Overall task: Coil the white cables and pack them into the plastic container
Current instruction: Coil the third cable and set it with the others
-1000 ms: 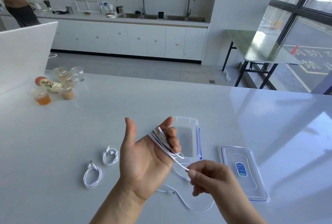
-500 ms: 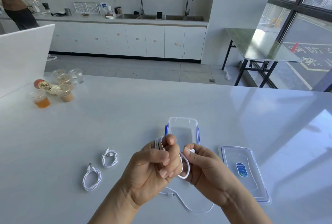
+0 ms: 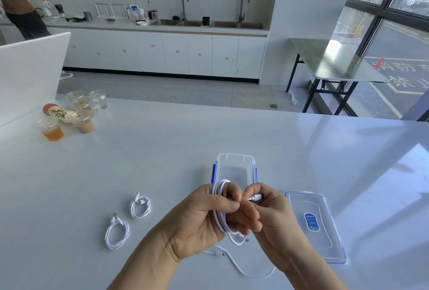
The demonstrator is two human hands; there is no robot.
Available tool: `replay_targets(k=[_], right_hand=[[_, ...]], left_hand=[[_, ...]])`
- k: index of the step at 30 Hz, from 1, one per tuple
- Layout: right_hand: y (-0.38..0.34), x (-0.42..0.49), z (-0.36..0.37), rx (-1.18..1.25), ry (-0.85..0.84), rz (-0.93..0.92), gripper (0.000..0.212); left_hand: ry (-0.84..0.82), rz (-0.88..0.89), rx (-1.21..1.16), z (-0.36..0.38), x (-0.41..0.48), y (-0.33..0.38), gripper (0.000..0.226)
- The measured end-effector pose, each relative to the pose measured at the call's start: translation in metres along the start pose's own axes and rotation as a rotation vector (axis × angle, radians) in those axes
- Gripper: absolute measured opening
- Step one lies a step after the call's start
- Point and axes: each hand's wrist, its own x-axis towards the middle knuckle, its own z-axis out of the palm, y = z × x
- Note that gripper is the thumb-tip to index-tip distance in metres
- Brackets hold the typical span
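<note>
White cable (image 3: 219, 215), thin and smooth, is looped around the left hand (image 3: 204, 217) fingers, above the glossy table (image 3: 162, 162); right hand (image 3: 270, 213) pinches its plug; clear rectangular plastic container (image 3: 234, 162) sits just behind.

Bright daylight, wide-angle view, sharp up close.
Light comes in thru the window (image 3: 399, 22) at right. Strong glare on the folding table (image 3: 334, 64); pale window reflections w/ dark bar shadows cross the right side of the white table (image 3: 162, 162). Only faint, soft shadows under the left hand (image 3: 197, 220) and right hand (image 3: 271, 215); both are in focus, as is the cable (image 3: 217, 188) they hold. Straight lines bend toward the edges, the far counter (image 3: 162, 28) is a bit soft, and outdoors is nearly blown out top right.
</note>
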Motion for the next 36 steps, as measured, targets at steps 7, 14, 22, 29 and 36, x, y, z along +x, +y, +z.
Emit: replay_targets(k=[7,14,22,29,36], right_hand=[[0.006,-0.003,0.009,-0.046,0.208,-0.206,0.019],[0.001,-0.006,0.016,-0.102,0.292,-0.295,0.014],[-0.003,-0.023,0.013,-0.12,0.319,-0.41,0.029],[-0.01,-0.014,0.003,-0.041,0.209,-0.286,0.018],[-0.011,-0.021,0.006,0.017,0.188,-0.351,0.017]], left_hand=[[0.211,-0.014,0.378,0.022,0.006,0.017,0.011],[0.347,0.074,0.406,0.031,0.011,0.01,0.009],[-0.174,-0.028,0.303,0.015,0.005,0.027,0.015],[-0.38,-0.07,-0.187,0.012,0.013,0.013,0.117],[-0.208,-0.142,-0.072,0.02,0.014,0.026,0.12]])
